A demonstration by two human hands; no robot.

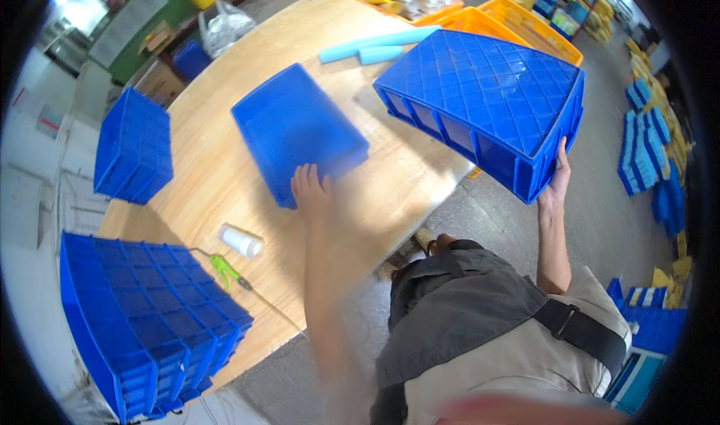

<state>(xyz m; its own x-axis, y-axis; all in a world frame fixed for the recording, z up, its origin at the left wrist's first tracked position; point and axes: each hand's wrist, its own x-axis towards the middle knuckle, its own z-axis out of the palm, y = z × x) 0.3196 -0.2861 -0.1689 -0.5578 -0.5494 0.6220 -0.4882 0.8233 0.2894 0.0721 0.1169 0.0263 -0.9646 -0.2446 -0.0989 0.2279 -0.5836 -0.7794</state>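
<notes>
I count two hands (pixel 310 186), two pale-blue tubes (pixel 384 54), one white cylinder (pixel 240 241), one green air gun (pixel 223 267) and one table (pixel 202 155). At it, blue bins (pixel 480 84) are in four places; nested ones I cannot count. Orange crates (pixel 525 21) are at least two.

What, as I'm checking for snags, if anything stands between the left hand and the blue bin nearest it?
Nothing visible: the left hand overlaps the near edge of that blue bin, though contact is unclear.

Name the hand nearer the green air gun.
Left: the left hand is above and right of the green air gun in the picture; the right hand, farther right, holds a blue crate.
</notes>
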